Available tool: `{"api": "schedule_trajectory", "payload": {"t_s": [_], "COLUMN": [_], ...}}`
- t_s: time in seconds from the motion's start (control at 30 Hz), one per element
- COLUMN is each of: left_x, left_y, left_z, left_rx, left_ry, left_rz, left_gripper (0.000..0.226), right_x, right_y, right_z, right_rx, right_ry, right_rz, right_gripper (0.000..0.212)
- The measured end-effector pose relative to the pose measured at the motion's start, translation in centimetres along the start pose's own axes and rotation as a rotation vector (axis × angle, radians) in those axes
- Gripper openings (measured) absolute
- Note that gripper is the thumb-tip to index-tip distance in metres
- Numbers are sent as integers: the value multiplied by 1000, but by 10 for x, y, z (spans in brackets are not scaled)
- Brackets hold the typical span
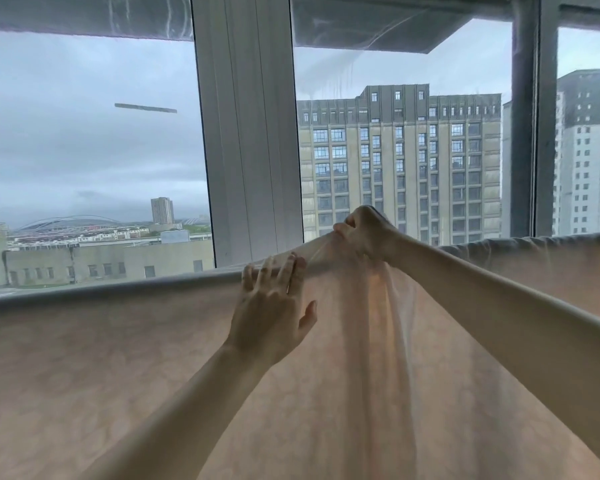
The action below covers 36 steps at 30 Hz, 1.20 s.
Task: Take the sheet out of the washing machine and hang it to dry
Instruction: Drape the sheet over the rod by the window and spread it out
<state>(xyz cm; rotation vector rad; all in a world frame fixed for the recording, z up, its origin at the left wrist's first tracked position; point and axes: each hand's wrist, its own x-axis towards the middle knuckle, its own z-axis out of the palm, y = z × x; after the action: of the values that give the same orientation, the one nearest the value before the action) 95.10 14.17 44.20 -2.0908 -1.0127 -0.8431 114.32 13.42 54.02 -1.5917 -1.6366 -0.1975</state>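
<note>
**Spreading the sheet along its hanging line**

Your right hand [368, 233] is pinching a bunched fold at the top edge of the sheet [118, 358], fingers curled round the cloth and lifting it. Your left hand [274, 306] is lying flat against the fabric just beside it, fingers straight and spread. You are hanging the sheet before the window [84, 150]; it is already draped, so you are likely smoothing. Next, draw the gathered folds sideways.

sheet [118, 368] blocks ahead; open above
</note>
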Motion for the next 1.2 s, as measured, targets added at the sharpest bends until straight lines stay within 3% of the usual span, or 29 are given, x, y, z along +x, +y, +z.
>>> {"api": "schedule_trajectory", "payload": {"t_s": [0.13, 0.23, 0.4, 0.57, 0.8, 0.97, 1.1, 1.2], "left_x": [6, 6, 7, 8, 4, 6, 8, 7], "left_y": [6, 6, 6, 11, 7, 12, 16, 13], "left_z": [-2, -1, 5, 6, 6, 8, 7, 7], "left_rx": [44, 63, 79, 90, 109, 104, 108, 117], "left_ry": [-86, -75, -12, 4, 41, 57, 62, 58], "left_rz": [-11, -21, -34, -54, -47, -48, -58, -56], "left_gripper": [67, 65, 63, 61, 58, 58, 58, 58], "right_x": [0, -2, -18, -30, -27, -45, -49, -50], "right_y": [17, 30, 55, 57, 84, 110, 92, 85], "right_z": [-1, -21, -45, -24, -53, -65, -54, -44], "right_rx": [-150, -70, -48, 18, 90, -266, -195, -112], "right_ry": [-235, -193, -364, -75, 333, 156, 52, 40], "right_rz": [-27, -48, -97, -173, 47, -110, -266, -278], "right_gripper": [34, 21, 18, 7, 7, 15, 19, 16]}}
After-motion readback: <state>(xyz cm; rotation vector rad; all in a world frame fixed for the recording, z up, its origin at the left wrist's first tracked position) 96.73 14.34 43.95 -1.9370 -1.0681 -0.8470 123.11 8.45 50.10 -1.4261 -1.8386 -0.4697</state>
